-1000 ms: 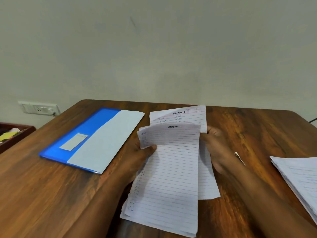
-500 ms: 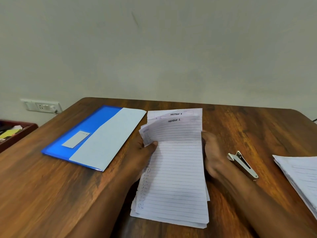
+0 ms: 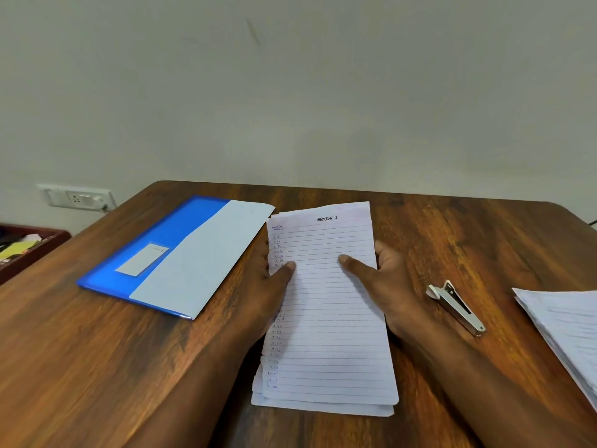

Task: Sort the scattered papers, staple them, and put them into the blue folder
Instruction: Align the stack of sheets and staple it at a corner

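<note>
**Stack squared up, stapling is next**

Left to right:

- Tray (image 3: 19,250) with odds and ends sits off the desk's left edge. Not relevant.
- Blue folder (image 3: 155,253) lies flat on the desk (image 3: 80,350), closed, with a pale sheet or flap over its right half. Its right corner sits just beside the stack's top-left corner.
- Your left hand (image 3: 274,286) grips the left edge of the paper stack (image 3: 326,312), thumb on top, fingers under and out of sight.
- The stack itself is what changed. A second ago the "Section 1" sheet was lifted and fanned off another sheet behind it; now that sheet is merged under it and only "Section 1" shows on top. Lower edges are slightly stepped, so not fully flush.
- Your right hand (image 3: 384,286) pinches the right edge the same way, thumb on top.
- Stapler (image 3: 455,308) lies on the desk just right of that hand. It was mostly hidden a second ago.
- A second paper pile (image 3: 565,334) sits at the right edge, well apart.

Read: sorting of this set looks finished. I'd tap the bottom edge flush, then free your right hand for the stapler. The right-hand pile likely needs handling too.
</note>
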A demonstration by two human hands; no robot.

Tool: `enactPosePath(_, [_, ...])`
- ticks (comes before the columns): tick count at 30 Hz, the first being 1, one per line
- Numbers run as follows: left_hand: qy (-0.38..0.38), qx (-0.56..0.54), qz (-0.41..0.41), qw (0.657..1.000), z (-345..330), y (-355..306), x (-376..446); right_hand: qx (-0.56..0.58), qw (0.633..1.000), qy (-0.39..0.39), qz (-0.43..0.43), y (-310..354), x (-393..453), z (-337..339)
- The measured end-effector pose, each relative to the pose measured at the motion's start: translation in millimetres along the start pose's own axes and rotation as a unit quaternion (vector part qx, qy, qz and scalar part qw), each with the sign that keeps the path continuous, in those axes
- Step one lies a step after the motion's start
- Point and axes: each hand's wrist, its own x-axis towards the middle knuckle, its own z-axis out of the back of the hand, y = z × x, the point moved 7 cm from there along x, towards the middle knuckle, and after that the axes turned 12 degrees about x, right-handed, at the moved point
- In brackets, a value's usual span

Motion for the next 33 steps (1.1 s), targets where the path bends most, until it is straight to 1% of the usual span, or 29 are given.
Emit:
enactPosePath(2, [-0.011, 0.012, -0.022, 1.000, 1.7, -5.1, -0.7, -0.016, 1.000, 0.003, -0.001, -0.5, 0.2, -1.4])
enactPosePath(3, [-0.015, 0.004, -0.021, 1.000, 1.7, -6.0, -0.7, -0.027, 1.000, 0.003, -0.001, -1.1, 0.3, -1.7])
enactPosePath(7, [-0.043, -0.034, 0.032, 0.998, 4.4, -5.0, -3.5, -0.035, 0.999, 0.009, -0.003, -1.6, 0.5, -3.6])
enactPosePath(11, [0.017, -0.085, 0.046, 0.995, -1.1, -12.2, -7.1, -0.036, 0.999, -0.003, 0.011, 6.8, 3.4, -0.2])
enactPosePath(14, [0.052, -0.112, 0.039, 0.992, -3.7, -20.1, -11.0, -0.042, 0.998, 0.002, 0.042, 21.7, 5.3, 1.4])
enactPosePath(18, [0.070, -0.174, 0.023, 0.982, -9.8, -36.8, -20.5, -0.007, 0.995, 0.011, 0.095, 43.5, 1.2, -3.2])
enactPosePath(21, [0.051, -0.186, -0.027, 0.981, -4.9, -60.1, -29.5, 0.010, 0.990, 0.008, 0.138, 62.3, -2.8, -6.4])
enactPosePath(24, [-0.011, -0.126, -0.091, 0.988, 7.3, -77.1, -35.3, 0.032, 0.982, 0.009, 0.184, 83.6, -7.3, -8.1])
enactPosePath(28, [-0.081, -0.090, -0.166, 0.979, 18.6, -94.9, -44.1, 0.057, 0.972, 0.016, 0.229, 104.0, -14.5, -11.6])
enactPosePath(31, [-0.093, -0.090, -0.196, 0.972, 23.5, -103.8, -47.0, 0.048, 0.966, 0.016, 0.252, 112.1, -18.9, -14.6])
enactPosePath(33, [-0.084, -0.083, -0.199, 0.973, 25.0, -105.0, -44.0, 0.039, 0.964, 0.014, 0.263, 113.4, -19.8, -15.2])
